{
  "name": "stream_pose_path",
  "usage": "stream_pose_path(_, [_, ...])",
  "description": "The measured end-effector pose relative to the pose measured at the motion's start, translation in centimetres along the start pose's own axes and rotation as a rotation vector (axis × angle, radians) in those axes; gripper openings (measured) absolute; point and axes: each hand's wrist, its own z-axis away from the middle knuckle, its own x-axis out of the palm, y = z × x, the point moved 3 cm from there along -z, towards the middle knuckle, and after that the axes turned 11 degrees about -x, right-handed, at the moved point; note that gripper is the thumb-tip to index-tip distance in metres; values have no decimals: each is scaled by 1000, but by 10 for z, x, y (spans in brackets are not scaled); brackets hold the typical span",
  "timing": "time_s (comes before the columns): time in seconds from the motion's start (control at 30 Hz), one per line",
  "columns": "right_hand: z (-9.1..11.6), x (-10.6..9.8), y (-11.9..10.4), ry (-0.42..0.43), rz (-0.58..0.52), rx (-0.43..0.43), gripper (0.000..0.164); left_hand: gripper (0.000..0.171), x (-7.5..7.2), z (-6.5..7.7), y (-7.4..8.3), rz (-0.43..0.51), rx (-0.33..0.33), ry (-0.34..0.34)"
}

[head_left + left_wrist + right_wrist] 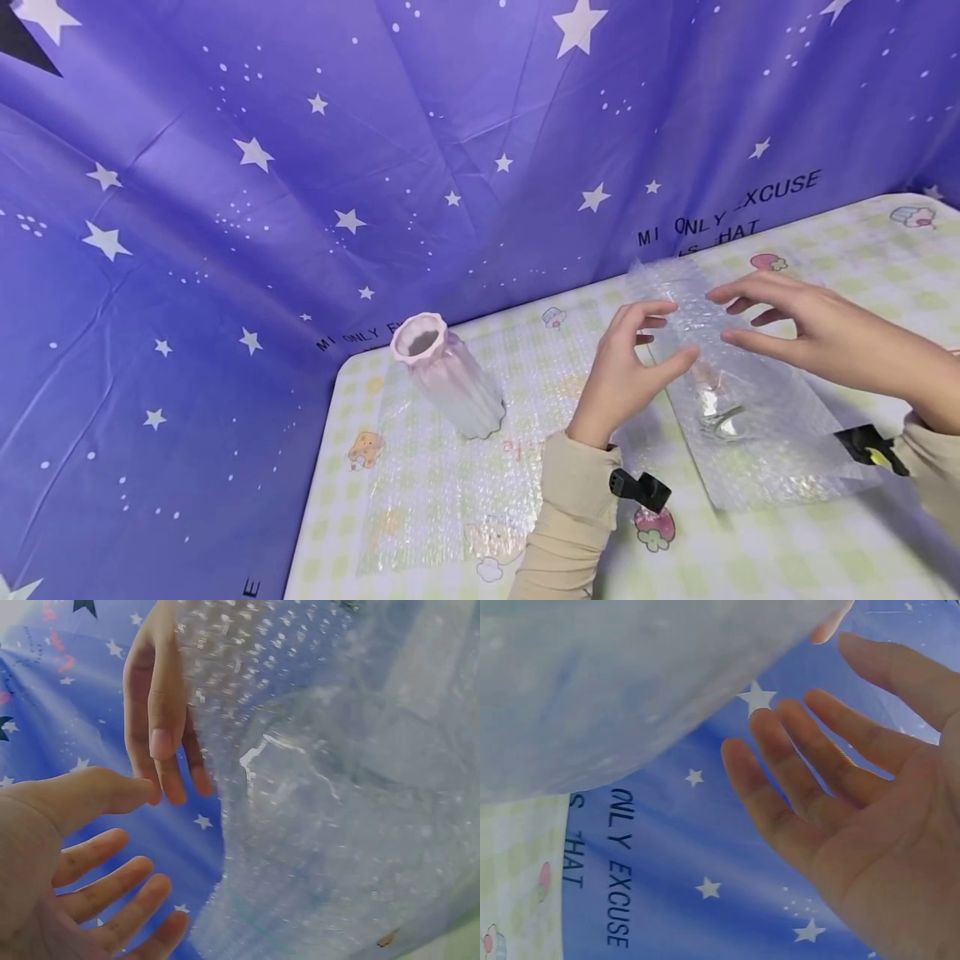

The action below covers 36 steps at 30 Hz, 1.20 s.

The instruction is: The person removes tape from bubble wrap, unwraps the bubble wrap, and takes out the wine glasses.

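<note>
A bubble-wrap bag or folded sheet (772,467) lies on the right part of the table, with a clear, shiny object (723,421) showing through it. Its exact kind is hard to make out; the left wrist view shows a rounded transparent outline (300,750) behind the bubbles. Over the far part of the wrap, my left hand (626,367) hovers with fingers spread and gently bent. My right hand (810,325) faces it from the other side, fingers extended and apart. Neither hand holds anything. In the right wrist view, a gap separates the right fingers (772,780) from the wrap (615,697).
A ribbed pink-and-white vase (457,383) stands upright to the left on a flat sheet of bubble wrap (427,500). The checked tablecloth (322,533) covers the table. Behind it hangs a blue-purple curtain (450,108) with white stars.
</note>
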Motion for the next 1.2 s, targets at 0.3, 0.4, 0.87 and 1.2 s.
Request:
stream_pose_path(0.3, [-1, 12, 10, -91, 64, -17, 40, 47, 9, -4, -8, -50, -60, -21])
stream_pose_path(0.4, [-1, 15, 12, -102, 78, -30, 38, 46, 11, -5, -12, -68, -75, -23])
stream_pose_path(0.87, [-2, 24, 16, -132, 58, 1, 23, 42, 19, -6, -22, -108, -136, -22])
stream_pose_path(1.2, [-3, 28, 17, -107, 83, 4, 19, 33, 24, -4, -21, -304, -139, 142])
